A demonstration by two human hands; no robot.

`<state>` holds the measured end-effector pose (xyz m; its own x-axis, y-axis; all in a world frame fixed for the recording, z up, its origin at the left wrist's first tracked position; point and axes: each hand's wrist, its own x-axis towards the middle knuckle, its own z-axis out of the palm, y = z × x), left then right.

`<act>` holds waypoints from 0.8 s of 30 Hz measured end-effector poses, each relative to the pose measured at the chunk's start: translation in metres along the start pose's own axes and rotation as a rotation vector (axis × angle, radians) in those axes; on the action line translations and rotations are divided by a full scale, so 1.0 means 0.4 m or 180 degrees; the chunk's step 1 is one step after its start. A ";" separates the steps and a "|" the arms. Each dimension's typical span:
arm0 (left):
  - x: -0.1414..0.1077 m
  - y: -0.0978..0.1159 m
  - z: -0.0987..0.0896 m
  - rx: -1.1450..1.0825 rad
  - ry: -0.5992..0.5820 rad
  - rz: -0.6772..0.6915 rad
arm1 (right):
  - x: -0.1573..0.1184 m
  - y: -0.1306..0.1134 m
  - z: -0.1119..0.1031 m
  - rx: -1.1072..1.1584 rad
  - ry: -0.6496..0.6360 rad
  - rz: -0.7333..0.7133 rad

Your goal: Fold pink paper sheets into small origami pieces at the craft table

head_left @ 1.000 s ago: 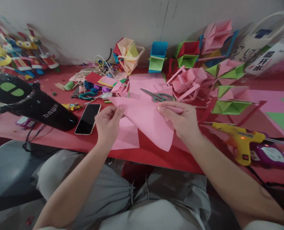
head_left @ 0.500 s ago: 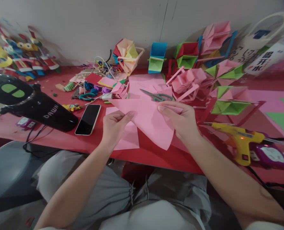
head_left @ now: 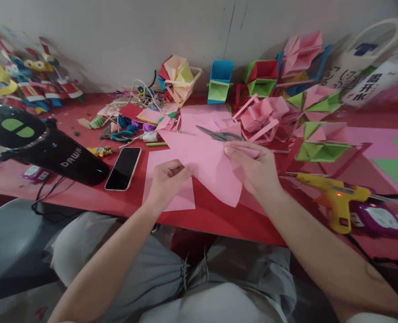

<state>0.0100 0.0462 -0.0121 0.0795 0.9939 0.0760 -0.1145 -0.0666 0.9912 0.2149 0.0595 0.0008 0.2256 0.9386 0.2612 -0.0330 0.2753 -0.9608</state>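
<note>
Pink paper (head_left: 207, 163) between both hands (head_left: 212, 168), right fingers (head_left: 231, 152) pinching its edge

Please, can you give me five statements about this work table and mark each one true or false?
1. The right hand holds the raised pink sheet. True.
2. The scissors are in the left hand. False: they lie behind the raised pink sheet.
3. The phone lies beside the black bottle. True.
4. The glue gun is blue. False: it is yellow.
</note>
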 end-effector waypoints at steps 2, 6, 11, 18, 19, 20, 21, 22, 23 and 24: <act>-0.003 0.003 0.002 -0.0059 -0.0257 -0.0037 | 0.002 -0.005 -0.001 0.0016 0.0047 0.0018; -0.008 0.000 0.007 -0.0003 -0.0463 -0.0060 | 0.003 -0.010 0.000 0.0016 0.0094 0.0061; -0.006 -0.015 0.003 0.0297 -0.0244 -0.0101 | 0.001 -0.006 0.000 -0.0046 0.0018 0.0005; -0.008 -0.005 0.002 0.0670 -0.0070 -0.0026 | 0.000 -0.014 -0.003 -0.0083 0.0039 0.0111; -0.010 -0.005 0.005 0.0665 -0.0065 -0.0021 | 0.000 -0.013 -0.003 -0.0087 0.0041 0.0114; -0.012 -0.006 0.009 0.0623 -0.0072 -0.0023 | 0.001 -0.010 -0.004 -0.0090 0.0043 0.0103; -0.014 -0.009 0.013 0.0554 -0.0103 -0.0028 | 0.001 -0.008 -0.004 -0.0085 0.0051 0.0082; -0.015 -0.012 0.017 0.0471 -0.0164 -0.0029 | 0.002 -0.004 -0.004 -0.0070 0.0062 0.0061; -0.017 -0.017 0.021 0.0396 -0.0250 -0.0022 | 0.003 -0.002 -0.003 -0.0043 0.0073 0.0048; -0.019 -0.022 0.025 0.0348 -0.0335 -0.0011 | 0.004 0.001 -0.003 -0.0009 0.0085 0.0043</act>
<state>0.0203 0.0385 -0.0202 0.1837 0.9799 0.0779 -0.0059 -0.0781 0.9969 0.2163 0.0606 0.0008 0.2510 0.9363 0.2456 -0.0336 0.2620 -0.9645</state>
